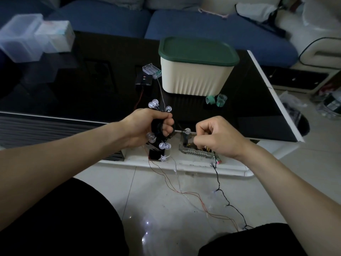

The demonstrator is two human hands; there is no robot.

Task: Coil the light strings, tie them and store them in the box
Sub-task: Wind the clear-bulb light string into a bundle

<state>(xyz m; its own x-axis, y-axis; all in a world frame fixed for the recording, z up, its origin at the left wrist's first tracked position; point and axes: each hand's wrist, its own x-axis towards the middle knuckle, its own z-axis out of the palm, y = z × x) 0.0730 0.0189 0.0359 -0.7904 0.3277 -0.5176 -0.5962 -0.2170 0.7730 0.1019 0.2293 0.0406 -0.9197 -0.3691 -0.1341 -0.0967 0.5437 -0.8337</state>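
So a partly wound coil [162,130] of black-wired bulb lights is gripped in the left hand [147,126], fingers curled round the loops, probably so the turns don't spring apart while more wire gets fed in. About seven clear bulbs can be counted sticking out around that fist, plus one more bulb [187,130] at its 3 o'clock on the stretch leading to the right hand [219,137]. That hand is closed with fingertips pinched together, seemingly on the black wire, though the pinch point itself is hidden. The loose tail [221,193] is left trailing down to the floor toward 5 o'clock, so plenty is judged still uncoiled.

Two other strings look untouched: a thin copper-red wire [184,193] and a pale silvery one, both draped off the table edge. One star light [163,157] is seen at 6 o'clock of the coil.

The box [195,78], cream with a green lid still on, is parked at 12 o'clock on the black table [92,93], within reach for storing later. Two battery packs are counted at its 9 o'clock: one clear [151,71], one black [143,81]. Green ties [215,100], roughly three, are kept at the box's 5 o'clock, handy for the tying step.
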